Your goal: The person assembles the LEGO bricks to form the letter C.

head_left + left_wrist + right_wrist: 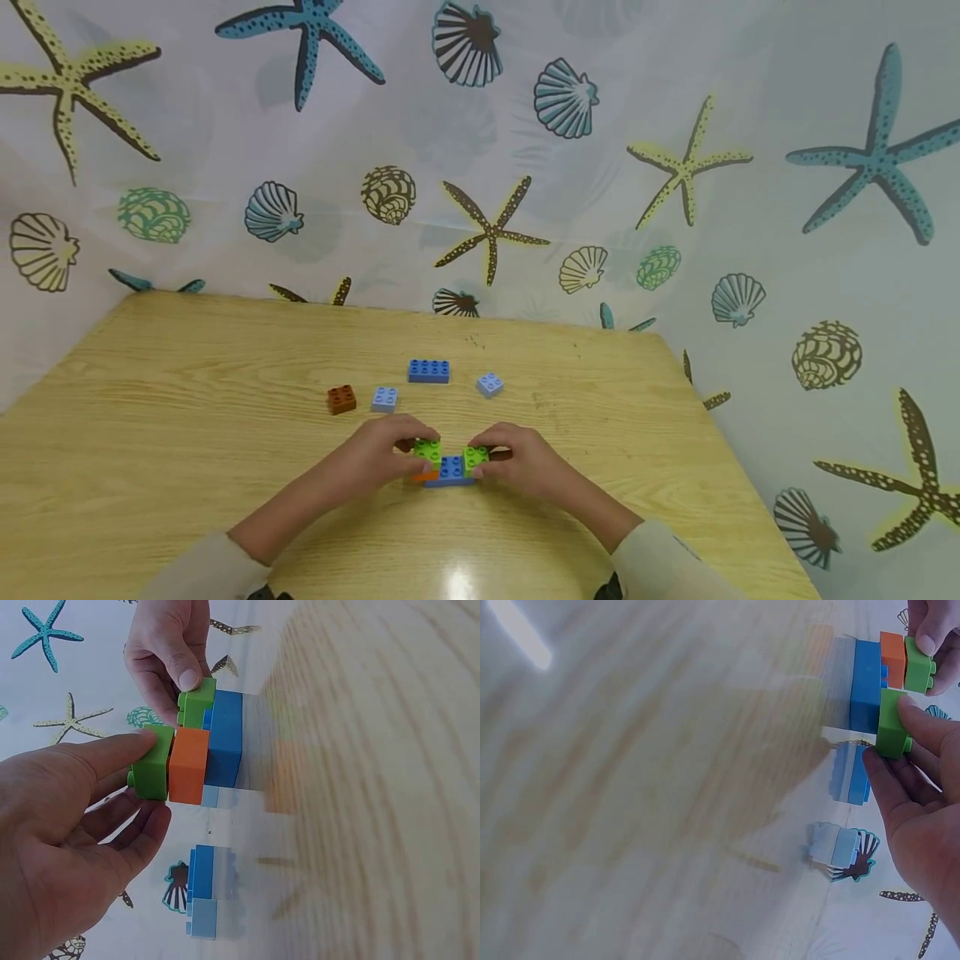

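Observation:
A blue brick (450, 481) lies on the table in front of me. On its left end sits an orange brick (188, 766). My left hand (375, 457) pinches a light green brick (152, 763) just over the orange one, and a thin gap shows between them in the left wrist view. At the other end of the blue brick, my right hand (528, 460) grips a second green brick (892, 724) between thumb and fingers. This one is against the blue brick's top; whether it is pressed fully down I cannot tell. Blue studs show between the two green bricks.
Beyond the hands lie a brown brick (341, 399), a light blue brick (385, 399), a longer blue brick (429, 372) and another light blue brick (490, 384). A cloth (405, 133) printed with shells and starfish hangs behind the wooden table (225, 358).

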Demonstrator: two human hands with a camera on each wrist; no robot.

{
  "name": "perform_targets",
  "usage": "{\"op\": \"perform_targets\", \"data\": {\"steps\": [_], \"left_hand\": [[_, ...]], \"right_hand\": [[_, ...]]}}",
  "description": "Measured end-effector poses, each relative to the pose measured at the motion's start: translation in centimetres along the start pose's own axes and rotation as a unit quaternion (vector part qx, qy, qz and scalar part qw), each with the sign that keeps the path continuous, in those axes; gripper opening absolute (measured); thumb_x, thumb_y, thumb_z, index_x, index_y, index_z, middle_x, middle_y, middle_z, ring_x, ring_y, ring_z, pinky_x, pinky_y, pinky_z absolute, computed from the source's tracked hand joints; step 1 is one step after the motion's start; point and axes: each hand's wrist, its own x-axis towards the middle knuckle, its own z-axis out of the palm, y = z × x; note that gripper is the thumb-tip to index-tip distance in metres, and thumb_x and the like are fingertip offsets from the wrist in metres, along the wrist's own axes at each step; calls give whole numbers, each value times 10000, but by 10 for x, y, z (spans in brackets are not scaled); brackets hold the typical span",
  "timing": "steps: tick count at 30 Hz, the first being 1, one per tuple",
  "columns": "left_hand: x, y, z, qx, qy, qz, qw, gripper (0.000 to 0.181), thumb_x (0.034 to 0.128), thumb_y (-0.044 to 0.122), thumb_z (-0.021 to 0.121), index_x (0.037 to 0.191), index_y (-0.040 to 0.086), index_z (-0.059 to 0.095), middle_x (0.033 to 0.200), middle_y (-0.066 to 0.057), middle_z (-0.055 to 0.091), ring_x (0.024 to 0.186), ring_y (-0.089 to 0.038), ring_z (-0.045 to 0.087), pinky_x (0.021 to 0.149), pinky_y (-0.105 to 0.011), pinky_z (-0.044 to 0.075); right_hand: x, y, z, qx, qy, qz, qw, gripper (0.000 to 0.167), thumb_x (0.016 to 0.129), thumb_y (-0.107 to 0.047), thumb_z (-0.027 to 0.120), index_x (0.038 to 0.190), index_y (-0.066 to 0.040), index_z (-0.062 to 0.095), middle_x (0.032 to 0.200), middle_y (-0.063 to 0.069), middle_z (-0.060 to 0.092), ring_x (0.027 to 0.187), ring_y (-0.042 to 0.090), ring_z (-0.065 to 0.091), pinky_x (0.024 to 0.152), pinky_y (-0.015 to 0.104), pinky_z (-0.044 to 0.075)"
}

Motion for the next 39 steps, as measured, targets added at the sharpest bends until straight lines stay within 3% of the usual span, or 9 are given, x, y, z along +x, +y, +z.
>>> {"op": "perform_targets", "data": {"steps": [10,14,19,25,31,39], "left_hand": [[-3,-8,-6,-416,65,-315,9986,456,928,326,739,1319,104,659,1268,-56,663,1027,-167,592,880,-360,531],[-6,-18,-19,-252,272,-308,9988,467,972,411,661,1336,119,644,1289,-74,645,1042,-171,585,886,-371,526],[-8,-33,-38,135,750,-137,9970,409,997,310,646,1326,68,646,1277,-113,646,1058,-216,592,899,-399,529],[-10,-55,-61,219,1071,-395,9932,406,994,245,659,1344,42,623,1292,-150,630,1069,-256,599,858,-361,547],[-10,-78,-78,150,995,-607,9931,468,998,273,652,1384,18,581,1323,-188,599,1130,-326,586,877,-411,554],[6,-95,-79,398,732,-816,9932,489,995,256,658,1414,23,560,1454,-256,492,1277,-479,502,981,-586,493]], "right_hand": [[0,-1,-1,-48,4,15,10000,300,920,-153,741,1214,-102,711,1193,33,667,1133,183,633,957,271,551],[0,-1,-1,-65,2,81,9999,309,916,-158,747,1220,-109,711,1198,12,664,1126,162,630,948,248,549],[0,1,-1,-63,7,127,9999,314,915,-157,749,1225,-119,709,1201,-11,658,1126,149,627,942,232,546],[0,1,0,-53,-28,105,9999,321,918,-161,746,1233,-110,705,1219,3,654,1137,154,624,945,227,543],[2,0,1,-70,-29,79,9999,322,918,-164,746,1231,-99,705,1223,24,657,1140,170,631,943,229,545],[0,0,-1,-25,8,90,10000,315,922,-158,742,1225,-84,705,1220,50,656,1146,200,631,956,254,546]]}}
